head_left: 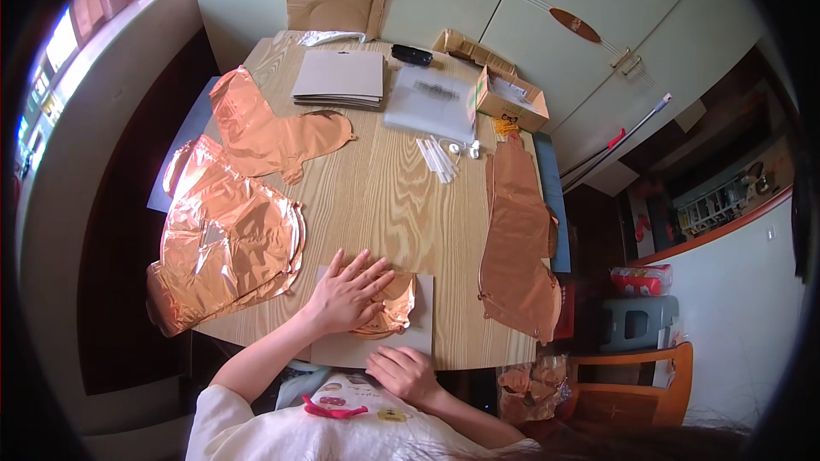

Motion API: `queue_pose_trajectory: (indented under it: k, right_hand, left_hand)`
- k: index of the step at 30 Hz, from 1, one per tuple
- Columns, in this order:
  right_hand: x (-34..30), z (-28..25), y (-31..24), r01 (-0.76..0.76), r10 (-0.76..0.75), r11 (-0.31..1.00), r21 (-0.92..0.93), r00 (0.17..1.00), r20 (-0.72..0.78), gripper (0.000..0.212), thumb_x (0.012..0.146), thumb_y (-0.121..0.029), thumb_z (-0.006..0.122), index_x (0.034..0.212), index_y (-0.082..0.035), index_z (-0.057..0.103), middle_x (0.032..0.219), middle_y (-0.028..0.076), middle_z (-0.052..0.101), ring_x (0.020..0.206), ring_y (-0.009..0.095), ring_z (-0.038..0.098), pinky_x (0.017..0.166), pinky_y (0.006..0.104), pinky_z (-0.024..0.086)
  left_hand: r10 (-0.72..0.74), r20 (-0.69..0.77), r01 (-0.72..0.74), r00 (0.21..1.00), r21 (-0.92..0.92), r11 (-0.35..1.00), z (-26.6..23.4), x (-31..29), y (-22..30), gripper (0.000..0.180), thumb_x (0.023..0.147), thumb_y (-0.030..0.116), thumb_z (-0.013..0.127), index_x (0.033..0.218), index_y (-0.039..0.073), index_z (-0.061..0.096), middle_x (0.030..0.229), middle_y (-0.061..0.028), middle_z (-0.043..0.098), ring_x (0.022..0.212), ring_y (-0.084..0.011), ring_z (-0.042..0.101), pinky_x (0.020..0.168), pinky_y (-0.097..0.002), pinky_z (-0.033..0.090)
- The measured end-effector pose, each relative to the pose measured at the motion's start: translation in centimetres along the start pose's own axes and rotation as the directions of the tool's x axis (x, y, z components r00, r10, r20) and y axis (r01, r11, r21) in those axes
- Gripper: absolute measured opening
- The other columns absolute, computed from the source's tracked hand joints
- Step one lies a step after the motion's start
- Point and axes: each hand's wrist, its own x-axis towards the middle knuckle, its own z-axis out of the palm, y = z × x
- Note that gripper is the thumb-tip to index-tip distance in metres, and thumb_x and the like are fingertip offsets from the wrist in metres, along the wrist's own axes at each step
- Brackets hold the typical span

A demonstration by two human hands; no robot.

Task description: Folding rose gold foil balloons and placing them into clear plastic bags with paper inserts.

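My left hand [350, 294] lies flat with its fingers spread, pressing on a folded rose-gold foil balloon [400, 297]. That balloon rests on a grey card [418, 337] at the table's near edge, and my palm covers its left part. Beside the card's lower edge, my right hand [406, 374] is closed with its fingers curled; the palm side is hidden, so what it holds, if anything, does not show. Flat foil balloons [231, 239] are piled on the left, with another spread foil balloon [269, 132] behind them. More flat foil balloons [517, 239] lie along the right edge.
A stack of grey cards [337, 77] sits at the back, next to clear plastic bags [427, 107] and a black tray [412, 55]. White straws [437, 160] lie mid-table. An opened cardboard box [517, 102] stands back right. A wooden chair [675, 384] is at the lower right.
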Motion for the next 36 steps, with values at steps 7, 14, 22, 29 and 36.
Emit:
queue_pose_trajectory:
  k: [7, 14, 22, 29, 36]
  right_hand:
    - [0.7, -0.9, -0.9, 0.058, -0.061, 0.995, -0.086, 0.998, -0.035, 0.015, 0.077, -0.015, 0.062, 0.088, -0.007, 0.069, 0.093, 0.004, 0.068, 0.089, 0.016, 0.064, 0.076, 0.0289, 0.049]
    - [-0.5, -0.2, -1.5, 0.087, -0.092, 0.990, -0.110, 0.995, -0.046, 0.018, 0.078, -0.015, 0.060, 0.091, -0.004, 0.067, 0.090, 0.005, 0.067, 0.084, 0.016, 0.064, 0.076, 0.0281, 0.049]
    - [-0.4, -2.3, -1.9, 0.036, -0.041, 0.990, -0.137, 0.999, -0.035, 0.020, 0.081, -0.018, 0.064, 0.099, -0.010, 0.067, 0.097, 0.003, 0.064, 0.094, 0.016, 0.061, 0.084, 0.0310, 0.047]
    - [0.5, -2.8, -0.4, 0.049, -0.063, 0.978, -0.202, 0.996, -0.064, 0.021, 0.081, -0.016, 0.061, 0.098, -0.005, 0.066, 0.095, 0.003, 0.063, 0.091, 0.017, 0.060, 0.080, 0.0299, 0.046]
    - [1.1, -4.1, -0.2, 0.203, -0.220, 0.945, -0.256, 0.975, -0.040, 0.017, 0.078, -0.014, 0.062, 0.092, -0.005, 0.066, 0.092, 0.003, 0.064, 0.086, 0.013, 0.061, 0.068, 0.0259, 0.045]
  left_hand:
    - [0.007, -0.011, -0.007, 1.000, 0.012, 1.000, 0.4, -0.1, -0.1, 0.059, 0.092, 0.051, 0.039, 0.144, 0.023, 0.034, 0.150, -0.0037, 0.032, 0.140, -0.0291, 0.024, 0.113, -0.0557, 0.009]
    - [0.025, -0.038, -0.026, 0.999, -0.014, 1.000, 0.6, -0.1, -0.1, 0.061, 0.093, 0.054, 0.037, 0.144, 0.021, 0.035, 0.149, -0.0061, 0.033, 0.140, -0.0312, 0.024, 0.113, -0.0562, 0.007]
    - [0.019, -0.032, -0.019, 0.999, -0.007, 1.000, 0.6, -0.3, -0.1, 0.061, 0.092, 0.053, 0.038, 0.144, 0.020, 0.035, 0.150, -0.0068, 0.032, 0.140, -0.0315, 0.023, 0.112, -0.0571, 0.008]
    - [0.031, -0.025, -0.031, 0.999, -0.004, 1.000, 0.5, -0.1, 0.0, 0.060, 0.093, 0.053, 0.037, 0.144, 0.020, 0.035, 0.149, -0.0074, 0.032, 0.140, -0.0321, 0.024, 0.112, -0.0582, 0.008]
    - [0.022, 0.005, -0.021, 1.000, -0.025, 0.999, 0.3, 0.1, 0.1, 0.060, 0.093, 0.053, 0.035, 0.144, 0.020, 0.035, 0.149, -0.0077, 0.032, 0.140, -0.0317, 0.023, 0.111, -0.0589, 0.007]
